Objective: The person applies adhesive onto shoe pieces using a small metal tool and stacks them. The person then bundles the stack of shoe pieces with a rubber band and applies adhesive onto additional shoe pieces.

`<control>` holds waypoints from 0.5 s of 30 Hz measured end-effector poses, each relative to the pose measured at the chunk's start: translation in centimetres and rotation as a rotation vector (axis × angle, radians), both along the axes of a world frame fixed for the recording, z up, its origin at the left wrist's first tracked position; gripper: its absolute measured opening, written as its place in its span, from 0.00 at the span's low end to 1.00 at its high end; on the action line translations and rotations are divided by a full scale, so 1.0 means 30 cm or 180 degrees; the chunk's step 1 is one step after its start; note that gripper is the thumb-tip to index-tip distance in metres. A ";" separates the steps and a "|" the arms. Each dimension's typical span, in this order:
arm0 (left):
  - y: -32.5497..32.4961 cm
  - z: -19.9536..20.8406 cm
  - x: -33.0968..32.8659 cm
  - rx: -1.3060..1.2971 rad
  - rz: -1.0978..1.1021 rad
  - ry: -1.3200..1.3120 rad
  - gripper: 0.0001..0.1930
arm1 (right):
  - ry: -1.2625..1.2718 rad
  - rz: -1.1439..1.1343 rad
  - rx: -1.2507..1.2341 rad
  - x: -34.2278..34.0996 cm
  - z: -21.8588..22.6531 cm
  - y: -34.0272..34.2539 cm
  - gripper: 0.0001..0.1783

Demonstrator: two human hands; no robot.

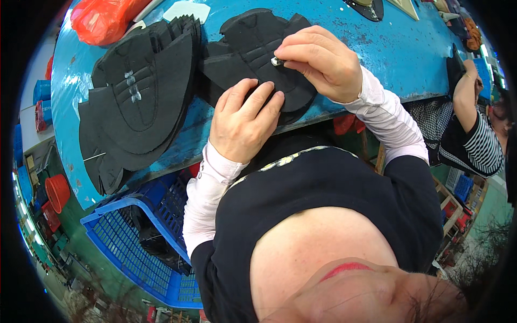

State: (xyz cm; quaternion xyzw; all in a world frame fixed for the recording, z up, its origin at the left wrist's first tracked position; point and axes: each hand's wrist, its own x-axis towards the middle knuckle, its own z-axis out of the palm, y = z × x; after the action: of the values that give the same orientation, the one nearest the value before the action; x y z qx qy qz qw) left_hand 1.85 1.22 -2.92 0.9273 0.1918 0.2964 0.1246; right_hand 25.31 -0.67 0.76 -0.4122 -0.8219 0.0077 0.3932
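Note:
Two stacks of black shoe-upper-shaped pieces lie on the blue table. My left hand (pixel 240 119) rests on the near edge of the right stack (pixel 258 49), fingers spread and pressing down. Above that stack, my right hand (pixel 325 63) pinches a small white and dark object (pixel 277 61) between thumb and fingers; its kind is too small to make out. Stitched-looking lines run across the top piece. On the left stack (pixel 127 105), the top piece bears a shiny whitish smear (pixel 132 86) down its middle. A thin pale strip (pixel 95 157) sticks out near its lower left.
A red plastic bag (pixel 102 21) and a white card piece (pixel 187 11) lie at the table's far left. Below the blue table (pixel 70 134) stands a blue plastic basket (pixel 126 258) holding something black. Another person's arm (pixel 466 97) works at the right end.

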 end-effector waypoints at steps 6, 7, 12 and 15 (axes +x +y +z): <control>0.006 -0.007 -0.001 0.0019 -0.0003 -0.0038 0.23 | -0.0088 -0.0011 -0.0016 -0.016 -0.027 0.004 0.15; 0.006 -0.009 -0.001 0.0020 -0.0012 -0.0041 0.23 | -0.0083 -0.0032 0.0017 -0.018 -0.032 0.009 0.15; 0.006 -0.013 0.002 -0.0016 -0.0021 -0.0095 0.23 | 0.0035 -0.0187 0.0209 -0.009 -0.063 0.062 0.15; 0.004 -0.011 0.002 -0.0035 -0.0013 -0.0100 0.23 | 0.0079 -0.0245 0.0287 -0.007 -0.068 0.095 0.14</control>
State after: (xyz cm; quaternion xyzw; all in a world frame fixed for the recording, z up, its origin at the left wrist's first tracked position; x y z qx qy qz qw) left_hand 1.92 1.34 -3.25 0.9222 0.1896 0.3096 0.1333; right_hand 25.11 2.17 -1.28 -0.4253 -0.8000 -0.0394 0.4214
